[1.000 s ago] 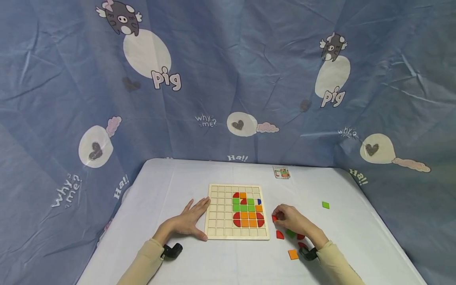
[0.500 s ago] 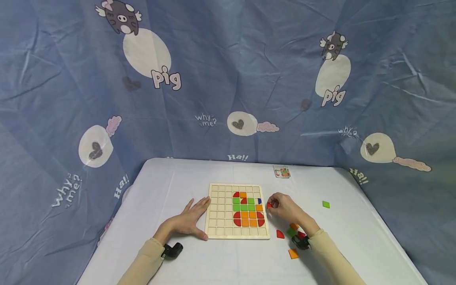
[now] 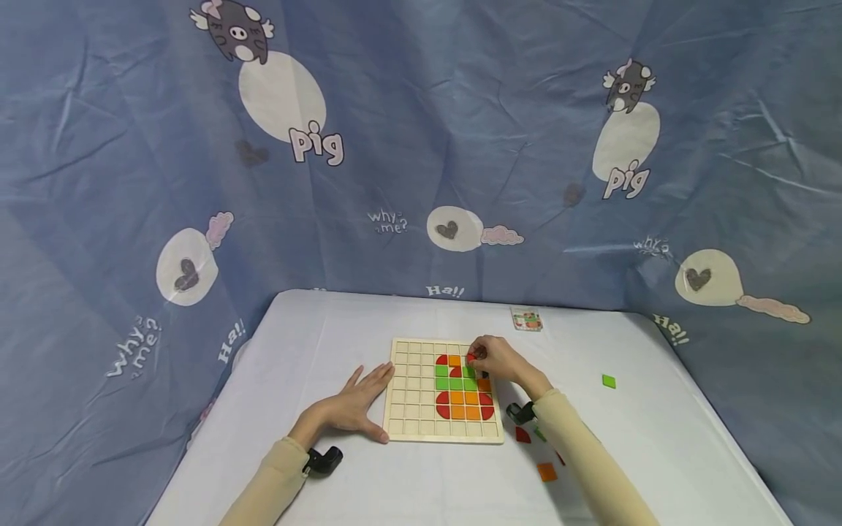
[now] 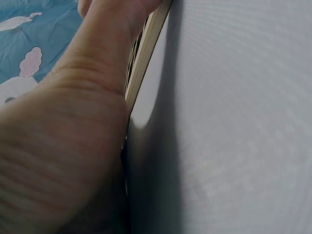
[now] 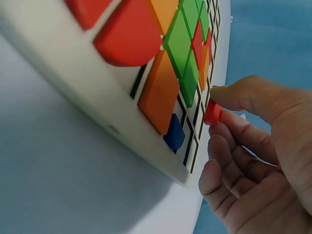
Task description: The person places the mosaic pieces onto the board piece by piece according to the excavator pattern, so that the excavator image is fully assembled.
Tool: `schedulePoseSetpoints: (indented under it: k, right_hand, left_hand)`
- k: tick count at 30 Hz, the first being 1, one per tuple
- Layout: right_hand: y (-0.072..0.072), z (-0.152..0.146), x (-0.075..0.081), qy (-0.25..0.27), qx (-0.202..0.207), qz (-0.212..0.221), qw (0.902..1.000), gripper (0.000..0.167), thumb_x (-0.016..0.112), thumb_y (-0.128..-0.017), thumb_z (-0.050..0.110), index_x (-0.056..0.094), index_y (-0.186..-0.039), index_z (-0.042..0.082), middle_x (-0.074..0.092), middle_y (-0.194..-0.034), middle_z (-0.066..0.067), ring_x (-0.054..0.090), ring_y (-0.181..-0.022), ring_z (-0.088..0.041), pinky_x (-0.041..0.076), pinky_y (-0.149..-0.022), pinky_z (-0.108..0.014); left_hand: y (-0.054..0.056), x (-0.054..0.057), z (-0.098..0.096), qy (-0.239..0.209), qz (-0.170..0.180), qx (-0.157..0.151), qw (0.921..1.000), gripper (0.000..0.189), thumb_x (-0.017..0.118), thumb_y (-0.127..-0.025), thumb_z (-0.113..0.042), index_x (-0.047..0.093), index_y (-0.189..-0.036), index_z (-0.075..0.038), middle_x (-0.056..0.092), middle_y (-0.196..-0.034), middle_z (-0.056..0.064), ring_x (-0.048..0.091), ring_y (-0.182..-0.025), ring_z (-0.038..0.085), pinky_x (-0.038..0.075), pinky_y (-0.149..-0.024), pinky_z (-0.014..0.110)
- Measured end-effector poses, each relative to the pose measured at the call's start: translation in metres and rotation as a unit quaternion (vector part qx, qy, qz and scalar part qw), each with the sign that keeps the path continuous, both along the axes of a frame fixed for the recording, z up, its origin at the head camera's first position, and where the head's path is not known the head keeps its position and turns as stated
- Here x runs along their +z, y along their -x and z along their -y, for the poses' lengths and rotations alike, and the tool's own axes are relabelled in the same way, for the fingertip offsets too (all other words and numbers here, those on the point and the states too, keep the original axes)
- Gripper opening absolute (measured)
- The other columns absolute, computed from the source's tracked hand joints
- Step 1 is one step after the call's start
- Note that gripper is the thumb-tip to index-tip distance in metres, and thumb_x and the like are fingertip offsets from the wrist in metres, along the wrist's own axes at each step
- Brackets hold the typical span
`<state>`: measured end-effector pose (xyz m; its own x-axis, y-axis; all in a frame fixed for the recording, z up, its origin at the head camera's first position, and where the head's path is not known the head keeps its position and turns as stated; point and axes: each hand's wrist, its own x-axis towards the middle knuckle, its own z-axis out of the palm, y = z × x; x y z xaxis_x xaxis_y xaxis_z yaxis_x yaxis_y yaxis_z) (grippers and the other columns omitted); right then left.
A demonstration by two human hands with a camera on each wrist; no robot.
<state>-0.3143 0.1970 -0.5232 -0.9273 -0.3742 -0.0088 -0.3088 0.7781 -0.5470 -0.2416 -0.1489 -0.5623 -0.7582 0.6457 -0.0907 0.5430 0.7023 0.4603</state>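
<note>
A wooden grid board (image 3: 411, 387) lies on the white table, with red, orange and green tiles set in its right half. My left hand (image 3: 351, 405) lies flat with spread fingers, thumb and fingertips at the board's left edge. Over the upper right cells, my right hand (image 3: 503, 360) pinches a small red tile (image 5: 212, 112) between thumb and index finger, close above the grid lines in the right wrist view. Its other fingers are bent. A small blue tile (image 5: 174, 132) sits near the board's right edge, beside an orange square (image 5: 158, 92).
Right of the board lie a red quarter-circle tile (image 3: 522, 435) and an orange square tile (image 3: 547, 472); the right forearm partly hides others. Farther right is a green tile (image 3: 609, 381). A picture card (image 3: 527, 319) lies at the back, before a blue printed curtain (image 3: 368, 146).
My right hand has carried the red tile left and away from me, from beside the board to over its upper right cells. The left hand stays at the board's edge.
</note>
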Motion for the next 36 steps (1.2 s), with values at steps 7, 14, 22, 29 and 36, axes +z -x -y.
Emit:
schedulePoseSetpoints:
  k: [7, 14, 22, 29, 36]
  right_hand:
    - [0.005, 0.002, -0.002, -0.006, 0.008, 0.032, 0.9994, 0.010, 0.074, -0.084, 0.014, 0.069, -0.092, 0.010, 0.064, -0.084, 0.001, 0.056, -0.074, -0.009, 0.050, -0.065, -0.023]
    - [0.008, 0.002, -0.003, 0.011, 0.010, 0.036, 0.9992, 0.010, 0.073, -0.085, 0.011, 0.070, -0.094, 0.009, 0.066, -0.086, 0.001, 0.058, -0.075, -0.009, 0.052, -0.067, -0.024]
    - [0.009, 0.003, -0.006, 0.022, 0.004, 0.041, 0.9989, 0.007, 0.072, -0.085, 0.012, 0.068, -0.090, 0.010, 0.066, -0.082, 0.001, 0.058, -0.072, -0.009, 0.051, -0.065, -0.024]
    - [0.005, 0.001, -0.005, 0.025, 0.001, 0.034, 0.9991, 0.008, 0.070, -0.088, 0.014, 0.068, -0.095, 0.010, 0.066, -0.085, 0.001, 0.058, -0.075, -0.009, 0.052, -0.067, -0.025]
    - [-0.014, -0.017, 0.001, 0.035, -0.008, 0.012, 0.9993, 0.011, 0.066, -0.091, 0.017, 0.066, -0.097, 0.008, 0.064, -0.086, 0.001, 0.058, -0.077, -0.010, 0.051, -0.067, -0.026]
  left_hand:
    - [-0.001, 0.003, 0.000, 0.003, -0.001, -0.003, 1.0000, 0.131, 0.073, -0.063, -0.072, 0.006, -0.155, -0.007, 0.003, -0.164, 0.008, 0.003, -0.152, 0.026, -0.006, -0.120, 0.056]
    - [-0.001, 0.005, 0.000, 0.000, 0.000, 0.001, 1.0000, 0.132, 0.074, -0.062, -0.072, 0.007, -0.155, -0.006, 0.004, -0.164, 0.009, 0.003, -0.151, 0.027, -0.007, -0.120, 0.056]
    - [-0.002, 0.004, -0.001, 0.001, -0.005, -0.004, 1.0000, 0.132, 0.073, -0.062, -0.073, 0.006, -0.155, -0.005, 0.004, -0.164, 0.011, 0.005, -0.151, 0.029, -0.005, -0.120, 0.058]
    - [-0.002, 0.006, -0.001, -0.005, -0.001, -0.001, 1.0000, 0.132, 0.074, -0.062, -0.070, 0.006, -0.155, -0.006, 0.004, -0.164, 0.010, 0.004, -0.151, 0.028, -0.006, -0.120, 0.058]
    - [-0.003, 0.006, -0.001, -0.007, 0.000, 0.000, 1.0000, 0.132, 0.075, -0.062, -0.070, 0.008, -0.155, -0.005, 0.005, -0.164, 0.010, 0.006, -0.151, 0.030, -0.005, -0.120, 0.058]
